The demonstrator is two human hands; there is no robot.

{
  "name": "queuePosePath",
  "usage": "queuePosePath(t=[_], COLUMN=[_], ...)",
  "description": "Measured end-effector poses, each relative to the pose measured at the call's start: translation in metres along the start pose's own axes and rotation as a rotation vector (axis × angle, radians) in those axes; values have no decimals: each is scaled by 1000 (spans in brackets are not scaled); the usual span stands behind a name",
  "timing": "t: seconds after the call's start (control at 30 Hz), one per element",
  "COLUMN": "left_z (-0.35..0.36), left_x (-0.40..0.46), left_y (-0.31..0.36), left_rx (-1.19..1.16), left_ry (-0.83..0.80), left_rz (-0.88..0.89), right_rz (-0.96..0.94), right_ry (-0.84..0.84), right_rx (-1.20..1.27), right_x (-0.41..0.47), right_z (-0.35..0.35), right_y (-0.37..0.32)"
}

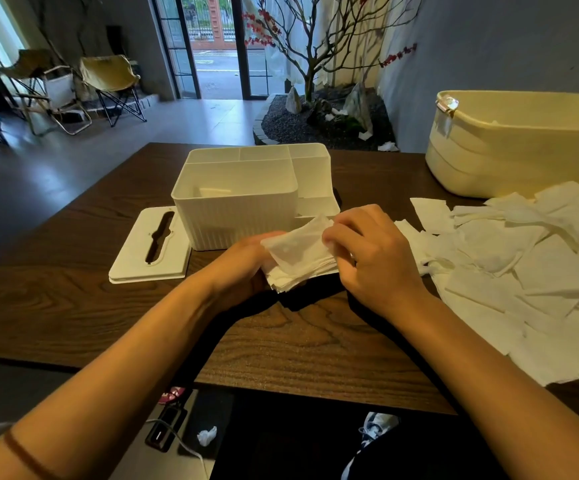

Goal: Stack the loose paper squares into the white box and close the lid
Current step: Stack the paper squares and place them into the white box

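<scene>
A dark wooden table [73,306] with a bold swirling grain carries everything. Far to the right of the grip and further from the person sits the biggest object, a cream oval tub [509,150] with smooth, faintly stepped walls and a small clear clasp at its near-left rim. Below it, spreading right of the hands, lies the heap of loose paper squares [523,271]: thin, soft, matte white sheets, overlapping at all angles, some with curled corners. Just beyond the grip stands the white box [236,206], a rounded rectangular plastic container with fine vertical ribbing on its outer walls, a large main compartment and smaller divided sections along its far and right sides; something pale lies at the bottom of the main compartment, too dim to identify. Left of the grip and touching the box's near-left corner, the lid [149,247] lies flat on the table, a smooth white plate with rounded corners and a long narrow slot.

Between the hands is a stack of squares [302,261], its edges roughly aligned, the top sheet slightly translucent and lifted. The left hand [246,261] grasps the stack from the left side and beneath, fingers mostly hidden under the paper. The right hand [367,251] has its fingers curled over the stack's right edge, pinching the top sheets. The stack is held just above the table, in front of the box, not in it.
</scene>
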State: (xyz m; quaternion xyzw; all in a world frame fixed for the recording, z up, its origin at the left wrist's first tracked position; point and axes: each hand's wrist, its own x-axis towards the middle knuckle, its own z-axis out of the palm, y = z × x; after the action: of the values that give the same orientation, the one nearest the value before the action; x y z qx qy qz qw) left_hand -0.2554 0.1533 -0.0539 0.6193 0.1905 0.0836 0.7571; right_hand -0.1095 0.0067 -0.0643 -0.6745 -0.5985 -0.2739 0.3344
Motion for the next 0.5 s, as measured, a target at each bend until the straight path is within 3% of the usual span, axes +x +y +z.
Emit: queuePosePath(t=[0.33, 0.5], left_z=[5, 5], left_x=[-1, 0], left_y=[0, -1], left_rx=[-61, -75], left_ry=[-13, -30], left_rz=[-24, 11], right_rz=[43, 117], right_ry=[-96, -55], right_rx=[100, 207], right_x=[-3, -2], right_z=[6, 6], right_y=[1, 1])
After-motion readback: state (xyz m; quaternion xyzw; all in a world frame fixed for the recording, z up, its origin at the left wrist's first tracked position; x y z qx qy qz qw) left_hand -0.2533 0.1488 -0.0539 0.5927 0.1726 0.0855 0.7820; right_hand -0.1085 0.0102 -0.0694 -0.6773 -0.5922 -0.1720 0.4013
